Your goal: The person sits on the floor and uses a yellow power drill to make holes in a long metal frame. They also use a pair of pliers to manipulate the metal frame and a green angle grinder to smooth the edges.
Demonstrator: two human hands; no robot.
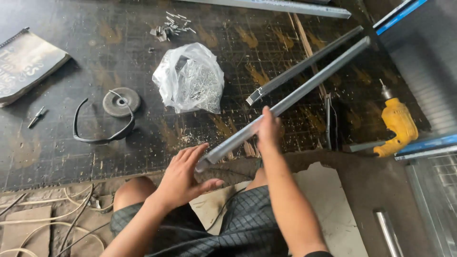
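Left hand point(183, 173) spread open, palm and fingers cupped against the near end of a long grey metal channel point(304, 88), not closed round it. Right hand point(269, 128) wraps over the same channel a bit further along, fingers curled on it, a firm hold as far as I can see. Channel runs diagonally from near-centre up to far right, near end just over the edge of the work surface, above the person's knees. Second similar metal bar point(300, 66) lies just beside it on the far side, roughly parallel, apart from both hands.

To handle it well: keep the right-hand grip steady, keep the left palm square on the end so the piece doesn't twist, keep fingers off the cut edge, likely sharp.

Surface: dark gridded board point(62, 143), scuffed, yellowish stains, metal shavings. On it: clear plastic bag of small metal fasteners point(189, 78) at centre, loose screws point(171, 26) far behind it, grinding disc point(121, 101) at left with dark safety glasses point(102, 131) touching it, small bolt point(36, 116) further left, spiral notebook point(24, 64) at far left. Yellow power drill point(397, 126) at right, by blue-edged metal sheets point(419, 52). Cables point(57, 223) on the rough floor near left. Person sits, checked shorts. Looks like a workshop.
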